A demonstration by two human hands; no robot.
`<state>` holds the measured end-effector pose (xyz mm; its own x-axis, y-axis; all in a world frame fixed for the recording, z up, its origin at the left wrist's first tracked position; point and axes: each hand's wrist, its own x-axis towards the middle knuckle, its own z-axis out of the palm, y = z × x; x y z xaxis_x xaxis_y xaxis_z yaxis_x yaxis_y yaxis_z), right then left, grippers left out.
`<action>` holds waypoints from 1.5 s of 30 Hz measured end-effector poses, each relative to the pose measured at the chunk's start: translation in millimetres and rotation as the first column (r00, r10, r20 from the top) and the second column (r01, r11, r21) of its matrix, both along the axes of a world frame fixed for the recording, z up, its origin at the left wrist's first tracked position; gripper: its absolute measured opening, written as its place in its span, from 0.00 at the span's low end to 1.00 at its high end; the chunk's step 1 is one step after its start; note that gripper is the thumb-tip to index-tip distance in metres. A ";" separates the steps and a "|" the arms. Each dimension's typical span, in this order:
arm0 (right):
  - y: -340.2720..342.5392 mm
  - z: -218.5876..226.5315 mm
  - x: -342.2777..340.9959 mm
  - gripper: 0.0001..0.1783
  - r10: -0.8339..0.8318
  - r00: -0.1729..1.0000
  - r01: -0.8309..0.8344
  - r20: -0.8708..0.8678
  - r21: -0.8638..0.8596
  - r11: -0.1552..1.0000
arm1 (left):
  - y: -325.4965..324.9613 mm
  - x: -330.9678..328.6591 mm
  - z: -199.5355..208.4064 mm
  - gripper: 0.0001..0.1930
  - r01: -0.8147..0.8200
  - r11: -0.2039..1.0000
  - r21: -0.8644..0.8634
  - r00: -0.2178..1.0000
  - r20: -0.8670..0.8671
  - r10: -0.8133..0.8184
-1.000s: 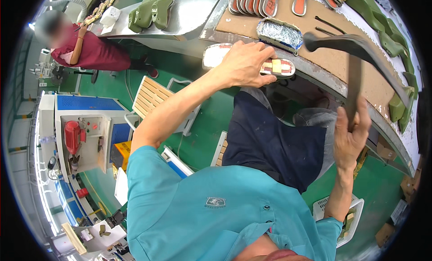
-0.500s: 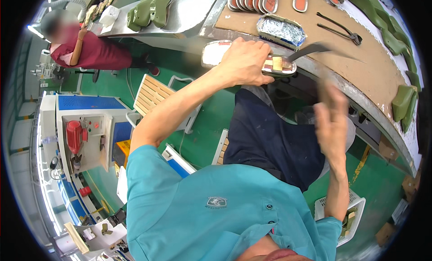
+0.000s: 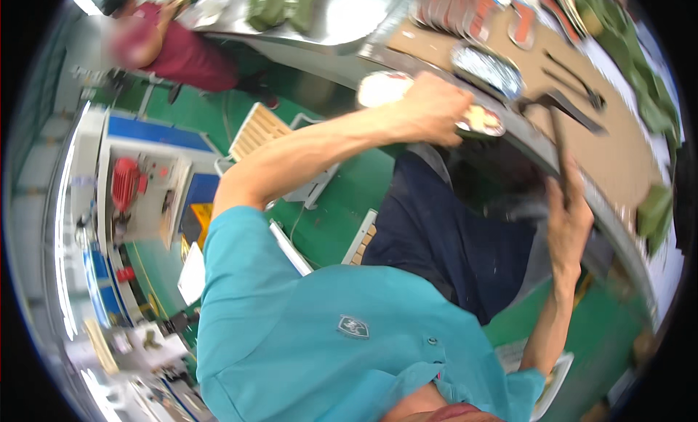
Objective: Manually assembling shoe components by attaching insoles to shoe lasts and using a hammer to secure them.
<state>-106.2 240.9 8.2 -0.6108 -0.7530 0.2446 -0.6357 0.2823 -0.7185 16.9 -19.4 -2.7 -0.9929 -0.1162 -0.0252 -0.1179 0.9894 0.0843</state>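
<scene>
My left hand [image 3: 436, 108] is closed round the middle of a shoe [image 3: 382, 90], its underside turned up near the bench's front edge. A pale end shows on one side of the fingers and a yellowish patch on the other. My right hand [image 3: 569, 222] grips the handle of a hammer [image 3: 560, 142]; its dark, curved head is raised, apart from the shoe, over the bench edge. Beyond the shoe lies an oblong tray [image 3: 486, 69] wrapped in shiny film, its contents blurred. A pair of pincers [image 3: 574, 84] rests on the board to its right.
Several red-centred insoles [image 3: 451, 11] lie at the back of the bench [image 3: 618, 157]. Green shoe lasts [image 3: 654, 211] line its right side, with more green pieces [image 3: 283, 7] on the metal table. A co-worker in dark red [image 3: 193, 55] stands at far left. A wooden-slatted chair [image 3: 258, 127] stands left.
The hammer has swung up and right, away from the shoe, with my right hand. My left hand still holds the shoe. The whole view has shifted slightly.
</scene>
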 end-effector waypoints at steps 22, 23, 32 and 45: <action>92.6 -94.6 -158.9 0.20 -0.221 0.568 0.612 -0.793 0.228 0.757 | -221.5 53.5 -20.6 0.42 -0.681 0.288 0.673 0.223 -0.184 0.957; 95.1 -95.5 -158.7 0.20 -0.221 0.567 0.617 -0.793 0.232 0.752 | -218.3 46.5 -17.7 0.43 -0.695 0.291 0.658 0.224 -0.187 0.957; 92.7 -93.0 -152.4 0.20 -0.228 0.580 0.620 -0.782 0.243 0.746 | -215.9 47.9 -14.0 0.41 -0.729 0.451 0.515 0.319 -0.327 0.890; 91.0 -88.2 -145.9 0.20 -0.284 0.598 0.613 -0.749 0.199 0.764 | -222.5 25.9 6.9 0.40 -0.728 0.515 -0.453 0.623 -0.123 0.772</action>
<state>-252.0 331.9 -80.0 -0.7008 -0.5435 0.4620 -0.5778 0.8123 0.0791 42.7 -241.9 4.2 -0.5273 -0.8358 0.1526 -0.8175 0.4502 -0.3591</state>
